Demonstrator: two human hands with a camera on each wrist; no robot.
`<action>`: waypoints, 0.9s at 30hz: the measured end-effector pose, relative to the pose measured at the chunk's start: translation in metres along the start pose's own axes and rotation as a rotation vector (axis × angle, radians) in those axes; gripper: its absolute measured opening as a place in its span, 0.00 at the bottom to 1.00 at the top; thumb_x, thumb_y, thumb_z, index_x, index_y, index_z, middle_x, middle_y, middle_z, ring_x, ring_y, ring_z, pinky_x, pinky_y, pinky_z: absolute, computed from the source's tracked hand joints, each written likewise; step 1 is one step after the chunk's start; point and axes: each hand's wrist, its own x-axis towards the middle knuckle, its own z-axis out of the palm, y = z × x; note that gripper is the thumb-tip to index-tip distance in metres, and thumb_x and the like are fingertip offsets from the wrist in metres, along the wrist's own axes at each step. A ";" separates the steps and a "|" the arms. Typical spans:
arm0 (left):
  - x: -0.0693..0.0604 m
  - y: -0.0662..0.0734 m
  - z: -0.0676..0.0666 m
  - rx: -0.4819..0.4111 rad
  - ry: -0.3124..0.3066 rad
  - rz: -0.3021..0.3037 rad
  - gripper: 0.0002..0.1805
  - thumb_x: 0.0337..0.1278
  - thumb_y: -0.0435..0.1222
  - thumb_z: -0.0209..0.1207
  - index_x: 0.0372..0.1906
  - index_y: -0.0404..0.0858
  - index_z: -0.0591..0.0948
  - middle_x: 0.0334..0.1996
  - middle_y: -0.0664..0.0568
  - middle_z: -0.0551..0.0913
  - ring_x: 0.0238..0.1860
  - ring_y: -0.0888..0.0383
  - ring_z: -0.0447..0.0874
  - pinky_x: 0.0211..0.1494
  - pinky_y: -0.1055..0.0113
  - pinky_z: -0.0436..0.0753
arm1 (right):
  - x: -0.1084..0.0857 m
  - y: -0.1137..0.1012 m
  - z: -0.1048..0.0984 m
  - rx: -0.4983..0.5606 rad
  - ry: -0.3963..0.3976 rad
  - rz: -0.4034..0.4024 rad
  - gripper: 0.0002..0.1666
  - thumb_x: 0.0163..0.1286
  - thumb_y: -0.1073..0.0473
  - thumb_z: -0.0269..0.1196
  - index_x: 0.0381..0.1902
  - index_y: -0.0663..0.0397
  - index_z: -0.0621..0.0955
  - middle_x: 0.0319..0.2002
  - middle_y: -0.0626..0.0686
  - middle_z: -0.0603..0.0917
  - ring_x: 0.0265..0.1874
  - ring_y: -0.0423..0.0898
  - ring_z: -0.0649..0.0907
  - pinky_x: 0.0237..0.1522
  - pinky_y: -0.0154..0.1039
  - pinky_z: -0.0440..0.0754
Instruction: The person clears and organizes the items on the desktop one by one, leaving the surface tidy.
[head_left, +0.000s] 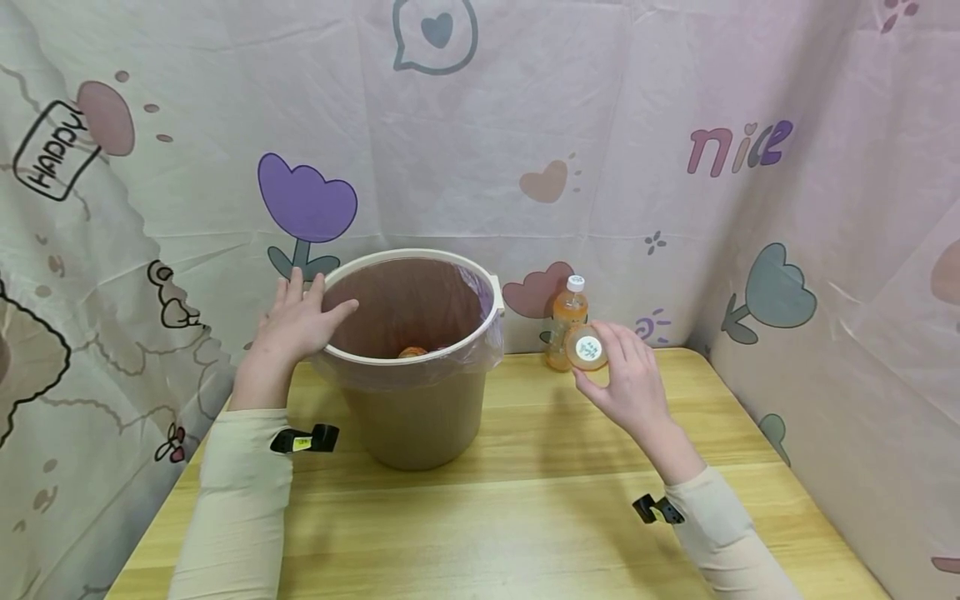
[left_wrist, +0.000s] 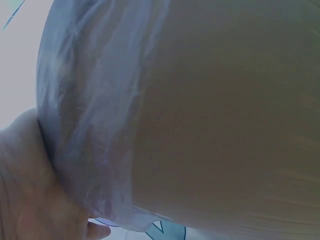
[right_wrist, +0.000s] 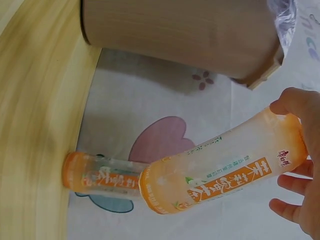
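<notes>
My right hand (head_left: 633, 375) grips a clear plastic bottle with an orange label (right_wrist: 220, 170) near its capped end. The bottle is tilted, its white cap facing up in the head view, its base off the table. Just behind it stands a second, similar bottle (head_left: 575, 307), upright on the table with a white cap. My left hand (head_left: 295, 327) rests at the left rim of a brown bin (head_left: 420, 425), fingers spread and straight. A see-through plastic liner (left_wrist: 100, 100) folds over the bin's rim. Inside the bin an orange object (head_left: 412, 352) shows partly; its kind is unclear.
The bin stands on a light wooden table (head_left: 450, 533), left of the bottles. A printed cloth (head_left: 615, 125) with flowers, hearts and words hangs behind the table and along both sides.
</notes>
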 end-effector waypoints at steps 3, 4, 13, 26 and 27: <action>0.001 0.000 0.000 0.012 -0.001 0.001 0.55 0.61 0.72 0.31 0.77 0.35 0.36 0.75 0.33 0.23 0.75 0.34 0.17 0.68 0.24 0.33 | 0.002 -0.004 -0.003 0.010 -0.010 -0.003 0.41 0.49 0.51 0.70 0.61 0.60 0.73 0.54 0.63 0.79 0.54 0.61 0.78 0.51 0.60 0.77; 0.001 -0.001 0.000 0.017 -0.001 0.002 0.55 0.61 0.72 0.31 0.77 0.35 0.36 0.75 0.33 0.24 0.75 0.33 0.17 0.68 0.24 0.33 | 0.003 -0.005 -0.004 0.011 -0.014 -0.004 0.41 0.50 0.51 0.69 0.62 0.60 0.73 0.55 0.63 0.79 0.54 0.61 0.78 0.51 0.60 0.77; 0.001 0.000 -0.001 0.037 0.000 0.008 0.53 0.64 0.69 0.31 0.77 0.35 0.36 0.76 0.29 0.32 0.76 0.31 0.23 0.68 0.24 0.34 | 0.010 -0.015 -0.011 0.033 0.011 -0.048 0.41 0.52 0.49 0.67 0.63 0.61 0.72 0.56 0.63 0.78 0.56 0.61 0.76 0.54 0.59 0.75; 0.001 0.000 -0.002 0.021 -0.013 0.006 0.52 0.65 0.69 0.32 0.77 0.35 0.35 0.76 0.29 0.32 0.76 0.32 0.23 0.68 0.25 0.33 | 0.027 -0.027 -0.016 0.069 0.104 -0.145 0.41 0.51 0.53 0.67 0.64 0.59 0.73 0.56 0.63 0.79 0.57 0.61 0.77 0.55 0.60 0.75; 0.001 -0.001 -0.002 0.020 -0.013 0.007 0.52 0.65 0.69 0.31 0.77 0.35 0.35 0.76 0.29 0.32 0.76 0.32 0.23 0.68 0.25 0.33 | 0.029 -0.029 -0.017 0.068 0.106 -0.150 0.40 0.51 0.53 0.67 0.64 0.59 0.73 0.56 0.62 0.80 0.57 0.61 0.78 0.55 0.60 0.75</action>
